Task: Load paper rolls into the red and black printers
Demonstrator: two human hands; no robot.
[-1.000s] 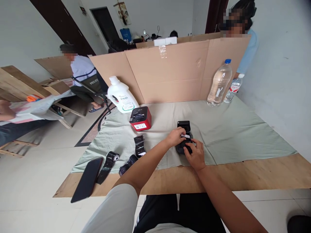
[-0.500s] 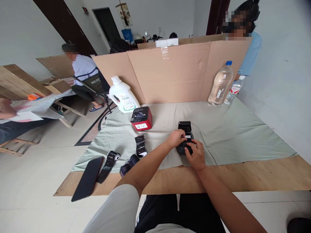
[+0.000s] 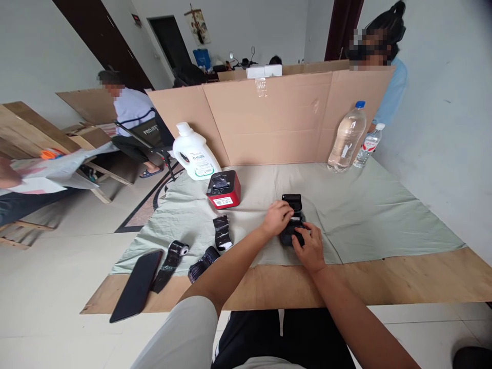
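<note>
A small black portable label printer [image 3: 292, 237] lies on the cloth before me with its lid [image 3: 291, 202] flipped up. Inside its compartment a small white strip shows. My left hand [image 3: 277, 217] is at the printer's left side, fingers curled in against the opening below the lid. From the front right, my right hand [image 3: 308, 247] grips the printer's body, with thumb and fingers closed on it. The fingers hide part of the compartment. Left of my forearm lie a folded black label strip [image 3: 222, 233], a black bundle [image 3: 200, 264] and a partly unrolled black label roll [image 3: 171, 264].
A black phone-like slab [image 3: 136, 287] overhangs the front left edge. Behind stand a red-and-black box [image 3: 224, 190], a white jug [image 3: 196, 154], a large bottle [image 3: 346, 138] and a small bottle [image 3: 368, 146]. A cardboard screen [image 3: 269, 123] closes the back. Other people sit beyond.
My left hand's fingers have lifted and shifted slightly at the compartment opening, covering the inside differently. My right hand stays on the printer. The view has tilted a little.
</note>
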